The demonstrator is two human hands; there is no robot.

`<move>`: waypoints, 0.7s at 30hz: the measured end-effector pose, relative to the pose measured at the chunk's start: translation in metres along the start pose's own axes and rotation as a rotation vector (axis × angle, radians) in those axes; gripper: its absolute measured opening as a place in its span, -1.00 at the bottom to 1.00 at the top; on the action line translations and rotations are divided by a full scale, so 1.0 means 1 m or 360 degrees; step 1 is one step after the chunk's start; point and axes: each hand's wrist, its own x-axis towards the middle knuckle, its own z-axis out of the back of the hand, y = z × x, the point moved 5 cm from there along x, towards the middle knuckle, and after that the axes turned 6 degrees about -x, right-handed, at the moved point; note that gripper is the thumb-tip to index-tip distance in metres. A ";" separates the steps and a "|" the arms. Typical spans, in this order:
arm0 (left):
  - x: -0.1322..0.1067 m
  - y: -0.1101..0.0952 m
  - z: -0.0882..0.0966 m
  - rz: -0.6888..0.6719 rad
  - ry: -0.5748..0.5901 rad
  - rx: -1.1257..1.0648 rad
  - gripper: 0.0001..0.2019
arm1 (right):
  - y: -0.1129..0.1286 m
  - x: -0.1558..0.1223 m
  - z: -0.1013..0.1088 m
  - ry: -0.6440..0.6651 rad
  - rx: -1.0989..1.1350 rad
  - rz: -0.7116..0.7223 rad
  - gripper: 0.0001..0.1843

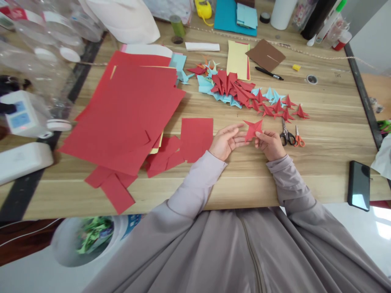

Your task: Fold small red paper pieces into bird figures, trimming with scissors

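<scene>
Between my hands is a small folded red origami paper (253, 129) with two points spread outward at the top. My right hand (270, 145) pinches its lower right edge between thumb and fingers. My left hand (227, 140) is at its left side with fingers stretched apart, the tips close to the paper; whether they touch it I cannot tell. Behind the hands lie several folded red origami cranes (277, 106) and a pile of folded red pieces (227, 83) over light blue ones (204, 84). A red paper square (197, 138) rests left of my left hand.
Large red sheets (128, 110) cover the left of the table. Black scissors (286, 136) and small orange scissors (299, 139) lie right of my right hand. A phone (359, 185) is at the right front edge. A pen (269, 73) and brown paper (265, 55) lie farther back.
</scene>
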 end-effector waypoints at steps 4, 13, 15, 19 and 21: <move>0.002 0.000 0.003 -0.0109 -0.0061 0.0132 -0.60 | -0.004 -0.002 -0.003 0.0128 -0.0160 -0.0066 -0.68; 0.003 0.004 0.009 -0.0239 -0.0173 0.0381 -0.53 | 0.001 -0.004 -0.006 0.0109 -0.0212 0.0109 -0.65; 0.003 0.003 0.010 -0.0277 -0.0197 0.0394 -0.54 | 0.002 -0.005 -0.008 0.0149 -0.0289 0.0106 -0.66; 0.004 0.001 0.010 -0.0334 -0.0217 0.0441 -0.50 | 0.005 -0.007 -0.012 0.0216 -0.0476 0.0115 -0.65; 0.004 0.002 0.009 -0.0315 -0.0202 0.0458 -0.48 | 0.007 -0.007 -0.012 0.0195 -0.0500 0.0154 -0.63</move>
